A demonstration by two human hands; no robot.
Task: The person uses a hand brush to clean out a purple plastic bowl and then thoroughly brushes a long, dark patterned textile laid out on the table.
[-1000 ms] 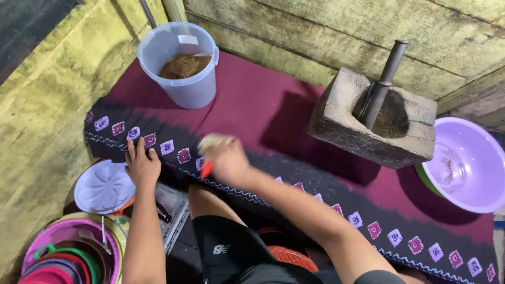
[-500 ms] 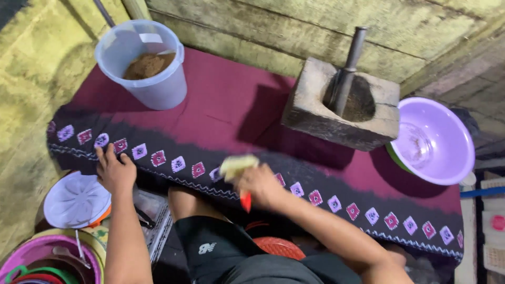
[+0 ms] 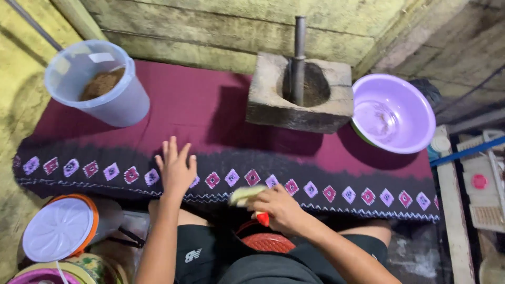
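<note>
Three vessels line the maroon cloth [image 3: 210, 105]: a lidless tub of brown powder [image 3: 100, 84], a wooden mortar [image 3: 300, 92] with a pestle [image 3: 299, 55], and a lilac basin [image 3: 394, 113]. The left hand [image 3: 175, 169] lies flat, fingers spread; the right hand [image 3: 281, 208] grips a red-handled brush [image 3: 247, 195] at the cloth's near edge.

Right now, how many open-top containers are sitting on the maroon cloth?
3. A clear plastic bucket with brown powder at the far left, a wooden mortar with a pestle in the middle, and a purple basin at the right edge. None appear hidden.
</note>
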